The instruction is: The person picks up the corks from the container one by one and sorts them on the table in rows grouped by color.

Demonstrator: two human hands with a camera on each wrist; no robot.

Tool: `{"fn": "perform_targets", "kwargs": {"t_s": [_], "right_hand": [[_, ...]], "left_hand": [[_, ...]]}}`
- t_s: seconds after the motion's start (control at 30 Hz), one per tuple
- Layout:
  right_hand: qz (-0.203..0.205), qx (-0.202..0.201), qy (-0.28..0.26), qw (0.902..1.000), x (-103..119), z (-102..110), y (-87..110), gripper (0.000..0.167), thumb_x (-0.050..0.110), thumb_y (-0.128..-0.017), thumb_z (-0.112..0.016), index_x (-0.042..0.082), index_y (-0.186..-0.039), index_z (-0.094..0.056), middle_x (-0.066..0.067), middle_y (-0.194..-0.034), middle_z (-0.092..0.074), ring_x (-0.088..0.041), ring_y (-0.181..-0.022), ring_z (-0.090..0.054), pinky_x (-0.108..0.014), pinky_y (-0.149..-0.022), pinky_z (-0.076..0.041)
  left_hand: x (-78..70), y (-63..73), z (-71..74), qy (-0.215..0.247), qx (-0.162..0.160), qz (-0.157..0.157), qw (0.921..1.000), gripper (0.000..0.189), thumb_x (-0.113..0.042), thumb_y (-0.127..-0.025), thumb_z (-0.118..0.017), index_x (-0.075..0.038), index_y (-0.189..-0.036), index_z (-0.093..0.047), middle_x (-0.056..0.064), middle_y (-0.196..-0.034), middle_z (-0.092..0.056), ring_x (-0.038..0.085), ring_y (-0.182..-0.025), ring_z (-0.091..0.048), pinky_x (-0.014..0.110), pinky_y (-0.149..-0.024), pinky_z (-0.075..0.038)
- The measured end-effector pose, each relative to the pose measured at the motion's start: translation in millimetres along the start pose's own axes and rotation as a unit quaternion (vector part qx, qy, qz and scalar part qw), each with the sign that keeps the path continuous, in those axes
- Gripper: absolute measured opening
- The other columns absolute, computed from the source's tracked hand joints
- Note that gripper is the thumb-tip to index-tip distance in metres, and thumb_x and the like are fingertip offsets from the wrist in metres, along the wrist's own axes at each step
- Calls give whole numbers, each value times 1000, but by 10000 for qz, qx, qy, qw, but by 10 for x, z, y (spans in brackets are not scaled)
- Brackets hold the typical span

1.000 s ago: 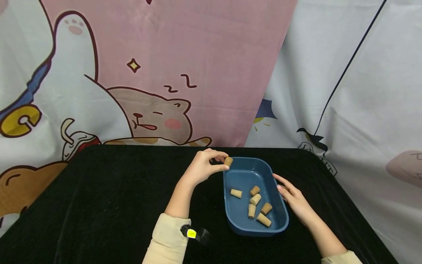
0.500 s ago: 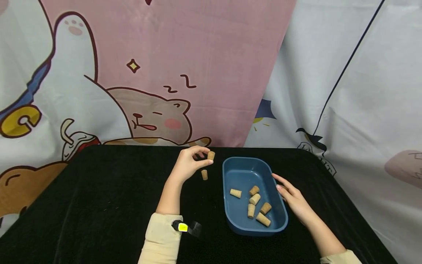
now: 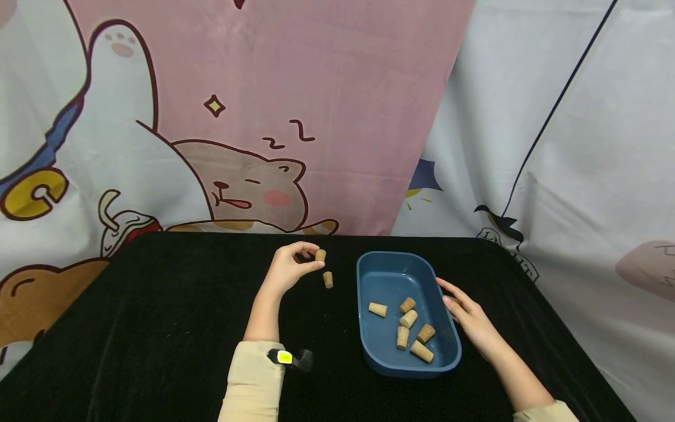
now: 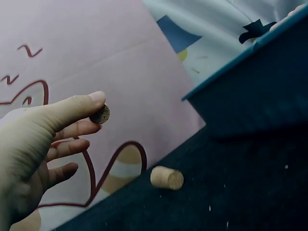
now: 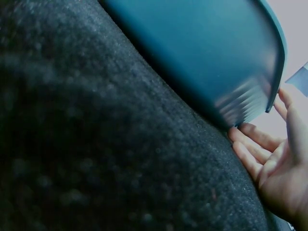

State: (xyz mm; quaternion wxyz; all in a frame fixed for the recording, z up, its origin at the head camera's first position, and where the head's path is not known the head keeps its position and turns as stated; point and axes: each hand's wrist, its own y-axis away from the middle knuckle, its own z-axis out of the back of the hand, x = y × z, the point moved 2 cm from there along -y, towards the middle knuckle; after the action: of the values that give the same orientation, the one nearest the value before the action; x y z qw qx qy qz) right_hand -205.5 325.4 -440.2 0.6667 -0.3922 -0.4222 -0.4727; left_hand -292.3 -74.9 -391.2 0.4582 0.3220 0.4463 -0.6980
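Observation:
Between thumb and fingertips my left hand (image 3: 287, 268) pinches a tan cork (image 3: 320, 255), held above the black cloth and left of the blue bin (image 3: 369, 358). In the left wrist view, one end of this pinched cork (image 4: 101, 114) shows beside the thumb. A second cork (image 3: 328, 279) sits on the cloth just below that hand. My right hand (image 3: 473, 321) rests against the bin's right side, its fingers mostly straight. The right wrist view shows its fingertips (image 5: 236, 134) at the bin's lower edge. Several corks (image 3: 408, 319) lie scattered inside the bin.
Black cloth (image 3: 174, 328) covers the table. Behind its far edge hangs a printed curtain (image 3: 348, 117) with cartoon animals. A dark strap with a yellow tag (image 3: 285, 357) is on the left sleeve.
My left hand has moved left, away from the bin's rim, with the cork still pinched. The cork on the cloth has come into view. Bin and right hand stay put.

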Motion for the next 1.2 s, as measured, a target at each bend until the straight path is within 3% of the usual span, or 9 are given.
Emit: {"fn": "perform_targets", "kwargs": {"t_s": [0.4,0.7,1.2], "right_hand": [[-29,-5,12,10000,0,2,-3,50,26,-105,-36,7,-150,-26,-29,-148,-25,1,-107,-55,-27,-84,-49],[-74,-6,82,9999,2,2,-10,50,27,-105,-36,8,-151,-26,-28,-149,-24,3,-108,-53,-26,-85,-48],[-33,32,42,10000,-2,4,-3,50,26,-105,-35,8,-151,-25,-29,-149,-24,2,-108,-53,-27,-85,-48]], "left_hand": [[358,43,-32,-178,227,618,9977,27,-17,-77,-81,-11,-100,-68,3,-98,-62,23,-96,-54,41,-82,-43],[477,86,-69,-306,477,845,9948,25,-18,-76,-83,-10,-95,-68,2,-95,-61,22,-92,-54,40,-79,-44],[564,103,-118,-660,672,867,9918,26,-19,-74,-84,-12,-91,-67,0,-92,-59,21,-93,-52,42,-82,-43]]}}
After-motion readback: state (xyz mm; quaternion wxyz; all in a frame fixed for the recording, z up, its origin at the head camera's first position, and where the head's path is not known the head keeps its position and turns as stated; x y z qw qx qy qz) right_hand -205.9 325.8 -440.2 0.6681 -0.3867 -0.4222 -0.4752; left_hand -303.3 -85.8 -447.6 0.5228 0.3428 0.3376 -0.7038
